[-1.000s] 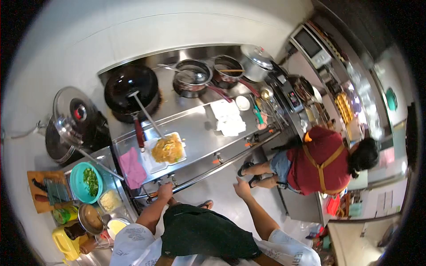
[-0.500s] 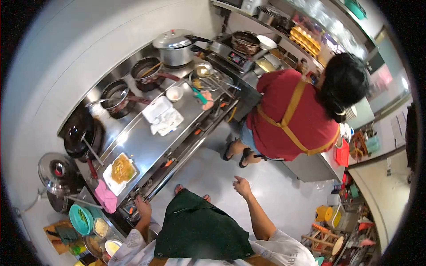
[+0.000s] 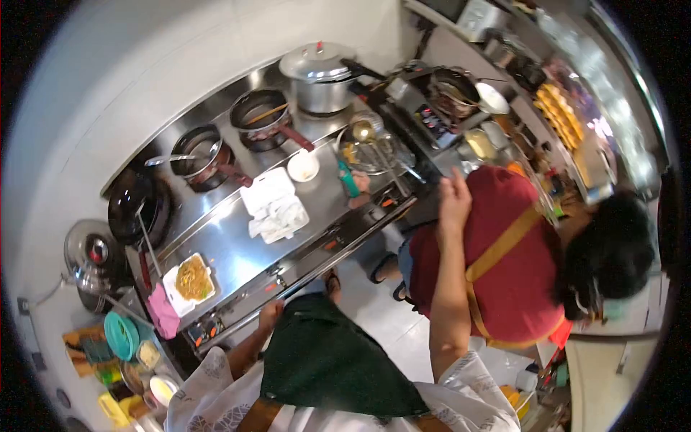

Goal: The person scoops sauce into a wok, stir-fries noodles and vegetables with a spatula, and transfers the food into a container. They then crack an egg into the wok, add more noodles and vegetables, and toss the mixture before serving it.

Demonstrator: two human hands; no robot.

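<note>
My left hand [image 3: 271, 315] is low beside the front rail of the steel stove counter [image 3: 237, 266], its fingers curled in; I see nothing in it. My right hand [image 3: 454, 204] is raised beside a co-worker's red-shirted shoulder, empty, with the fingers stretched out towards the counter's right end. Near that end lies a green-handled tool [image 3: 350, 177], next to a pinkish cloth. An open foam box [image 3: 277, 209] holding white paper stands mid-counter, with a white bowl [image 3: 303, 166] behind it. Another foam box with noodles [image 3: 194, 279] is further left, beside a pink cloth [image 3: 164, 311].
Along the wall stand a pressure cooker [image 3: 321, 86], two saucepans [image 3: 201, 160] and a black wok [image 3: 135, 209]. A co-worker [image 3: 504, 252] in a red shirt stands close on my right. A teal bowl [image 3: 121, 335] sits at lower left.
My view has turned and moved nearer the counter. My right hand has risen from over the floor to beside the co-worker's shoulder. My left hand has shifted right along the rail.
</note>
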